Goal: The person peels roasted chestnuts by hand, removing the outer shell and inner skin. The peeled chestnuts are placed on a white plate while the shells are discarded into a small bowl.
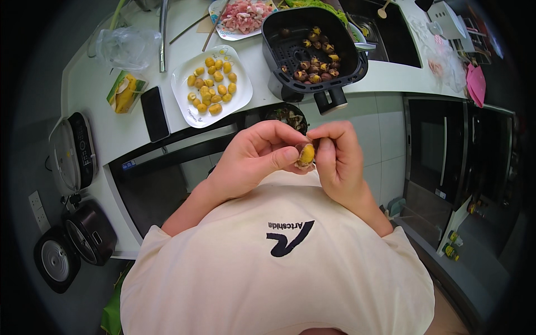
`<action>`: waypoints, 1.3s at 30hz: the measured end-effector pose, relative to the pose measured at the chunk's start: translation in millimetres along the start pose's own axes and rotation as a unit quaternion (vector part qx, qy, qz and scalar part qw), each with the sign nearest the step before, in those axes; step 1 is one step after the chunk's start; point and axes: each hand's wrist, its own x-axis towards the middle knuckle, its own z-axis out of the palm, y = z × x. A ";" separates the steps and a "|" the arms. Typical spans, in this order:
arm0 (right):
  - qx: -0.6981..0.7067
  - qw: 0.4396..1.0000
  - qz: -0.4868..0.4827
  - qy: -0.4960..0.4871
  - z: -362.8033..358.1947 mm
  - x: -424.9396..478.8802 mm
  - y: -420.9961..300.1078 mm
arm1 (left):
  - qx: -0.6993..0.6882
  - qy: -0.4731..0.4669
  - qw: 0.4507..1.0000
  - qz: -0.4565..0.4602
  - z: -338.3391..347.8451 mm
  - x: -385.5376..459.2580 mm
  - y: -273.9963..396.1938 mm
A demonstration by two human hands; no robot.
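Between my hands, close to my chest, is a partly peeled chestnut (307, 154), its yellow flesh bare on one side and brown shell around the rest. My left hand (263, 157) grips it between thumb and fingers. My right hand (340, 157) pinches at its right edge with thumb and forefinger; a bit of shell seems to be between those fingertips. Beyond my left hand, a white square plate (243, 94) holds several peeled yellow chestnuts (218, 76). Beyond my right hand stands a black air fryer basket (271, 46) with several unpeeled, split chestnuts (314, 69) inside.
Below the counter edge, a dark bin (289, 117) holds shell scraps. The basket handle (331, 100) juts over the edge. A phone (155, 114) and a yellow-green packet (124, 92) lie left of the plate. A plate of diced raw meat (245, 16) and chopsticks (215, 26) are behind.
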 end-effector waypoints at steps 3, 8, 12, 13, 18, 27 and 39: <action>0.106 0.993 0.044 0.040 4.9 2.2 2.2 | -0.032 -0.004 0.999 -0.004 3.6 3.1 -2.0; 0.448 0.867 0.209 0.056 -2.8 8.3 5.8 | -0.073 -0.006 0.997 -0.002 5.0 6.7 -1.3; 0.496 0.827 0.261 0.041 -9.4 11.7 2.4 | -0.017 0.026 0.998 0.058 3.8 12.0 -4.7; 0.505 0.817 0.276 0.035 -10.4 12.4 1.2 | 0.017 0.028 0.997 0.068 2.3 12.8 -4.4; 0.326 0.937 0.122 0.006 -1.9 5.7 0.1 | 0.052 0.008 0.992 0.111 -1.5 15.1 -5.0; -0.030 0.988 -0.147 -0.030 -8.6 9.1 12.7 | 0.098 0.002 0.989 0.109 6.8 10.0 0.3; 0.097 0.992 -0.039 0.070 5.6 3.5 8.2 | 0.063 -0.025 0.991 0.119 6.1 9.4 -6.6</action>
